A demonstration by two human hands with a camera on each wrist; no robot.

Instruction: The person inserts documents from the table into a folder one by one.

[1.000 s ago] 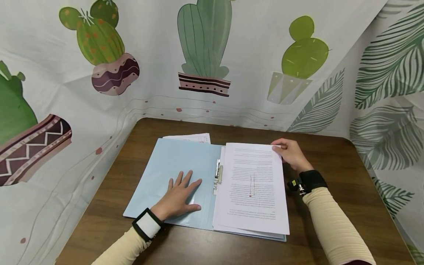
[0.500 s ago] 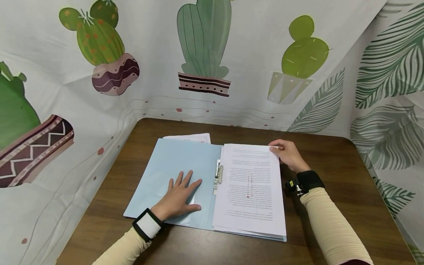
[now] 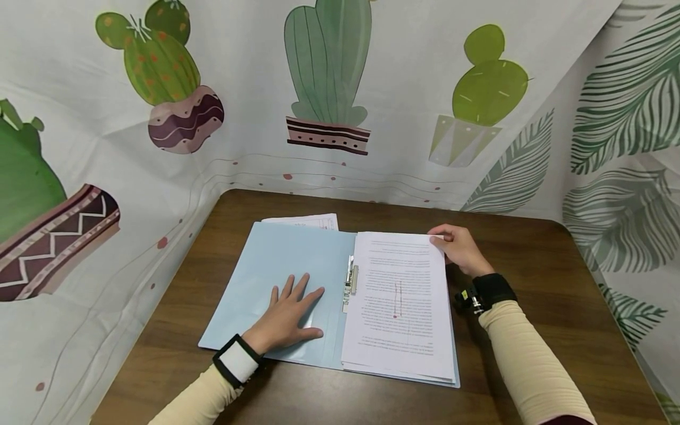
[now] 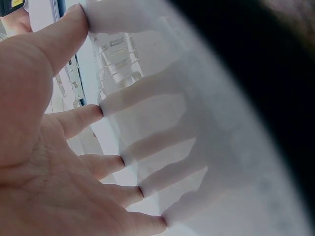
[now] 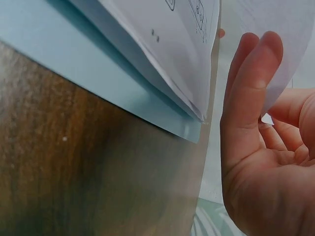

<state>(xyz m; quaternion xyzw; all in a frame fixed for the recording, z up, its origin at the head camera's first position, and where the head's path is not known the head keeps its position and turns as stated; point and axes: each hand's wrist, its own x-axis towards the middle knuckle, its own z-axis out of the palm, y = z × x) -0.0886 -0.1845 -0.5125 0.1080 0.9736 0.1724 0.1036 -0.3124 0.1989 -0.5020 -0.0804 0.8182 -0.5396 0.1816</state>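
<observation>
Right hand (image 3: 461, 250) pinches top sheet (image 3: 399, 301) at its far right corner, left hand (image 3: 289, 311) flat on folder (image 3: 276, 265); risk: sheet creasing or skewing against clip (image 3: 351, 278).

The folder (image 3: 276, 265) under the left grip (image 3: 287, 316) is pale blue. The sheet (image 3: 401, 301) pinched in the right grip (image 3: 459, 248) is white with fine black print and a few small red marks near its middle. The desk (image 3: 531, 283) beneath is dark brown wood grain. Both sleeves (image 3: 531, 360) are cream; each wrist wears a black band (image 3: 494, 289). Beyond the grips, the white cloth backdrop (image 3: 404, 88) bears green cacti in striped maroon pots, and green leaves beyond the right grip.
</observation>
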